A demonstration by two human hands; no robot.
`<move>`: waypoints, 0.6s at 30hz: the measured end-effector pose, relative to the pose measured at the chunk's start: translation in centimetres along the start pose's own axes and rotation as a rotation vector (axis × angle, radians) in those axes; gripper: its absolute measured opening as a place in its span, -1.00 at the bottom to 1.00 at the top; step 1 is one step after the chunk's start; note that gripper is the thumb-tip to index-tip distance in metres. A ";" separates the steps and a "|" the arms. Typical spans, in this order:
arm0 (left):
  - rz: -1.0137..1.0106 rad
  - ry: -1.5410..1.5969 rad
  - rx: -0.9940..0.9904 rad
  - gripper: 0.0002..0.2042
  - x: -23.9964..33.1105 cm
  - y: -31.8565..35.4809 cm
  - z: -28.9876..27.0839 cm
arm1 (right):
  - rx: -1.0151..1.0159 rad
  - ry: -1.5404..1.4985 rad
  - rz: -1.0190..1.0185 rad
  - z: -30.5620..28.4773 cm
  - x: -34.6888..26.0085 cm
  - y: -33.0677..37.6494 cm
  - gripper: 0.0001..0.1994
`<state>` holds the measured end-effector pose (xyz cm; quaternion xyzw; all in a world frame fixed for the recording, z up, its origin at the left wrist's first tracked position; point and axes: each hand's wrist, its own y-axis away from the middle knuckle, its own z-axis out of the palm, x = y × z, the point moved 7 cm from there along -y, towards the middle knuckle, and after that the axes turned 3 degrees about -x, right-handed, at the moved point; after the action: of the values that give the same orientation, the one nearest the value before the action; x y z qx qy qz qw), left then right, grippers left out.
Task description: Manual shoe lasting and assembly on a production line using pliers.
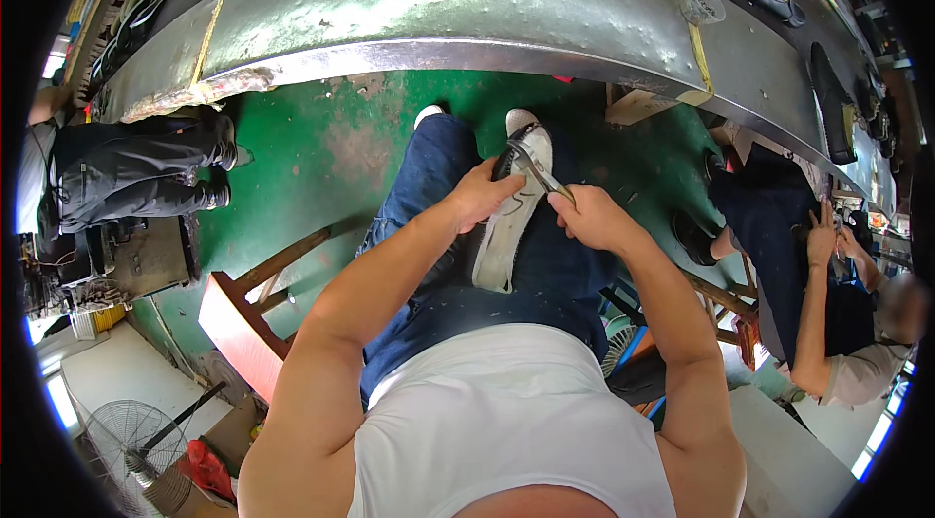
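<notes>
A shoe [504,231] with a pale, whitish bottom turned upward and a dark edge at its upper end lies along my thighs. My left hand [480,193] is closed round its left side, thumb laid over the edge near the front. In my right hand [590,216] is a metal hand tool [535,167], gripped by its handle. The tool's long metal end slants up and left across the shoe's front, touching or just above it. Its exact kind is hard to make out. Several fingers of my left hand are hidden beneath the shoe.
A long metal-topped bench [438,7] curves across ahead of my knees. Dark shoes [831,94] stand on it at right. Co-workers sit at the right [779,255] and left [136,172]. A wooden stool [243,323] and a fan [131,450] are at my left.
</notes>
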<state>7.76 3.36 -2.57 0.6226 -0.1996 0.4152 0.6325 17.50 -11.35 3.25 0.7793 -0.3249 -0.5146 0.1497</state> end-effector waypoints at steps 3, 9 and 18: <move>-0.053 0.094 -0.077 -0.47 0.3 0.4 -0.7 | -0.057 -0.174 0.029 0.4 0.2 1.9 -0.71; -0.151 0.166 -0.253 -0.49 0.2 -0.4 -1.0 | -0.206 0.076 -0.068 2.5 -0.8 6.8 -0.59; -0.122 0.005 -0.238 -0.49 -0.2 0.1 0.2 | -0.054 0.814 -0.182 4.5 -8.3 6.8 -0.68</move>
<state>7.60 3.09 -2.65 0.5531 -0.2076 0.3507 0.7266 8.91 -10.47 11.03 0.9404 -0.1555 -0.1839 0.2400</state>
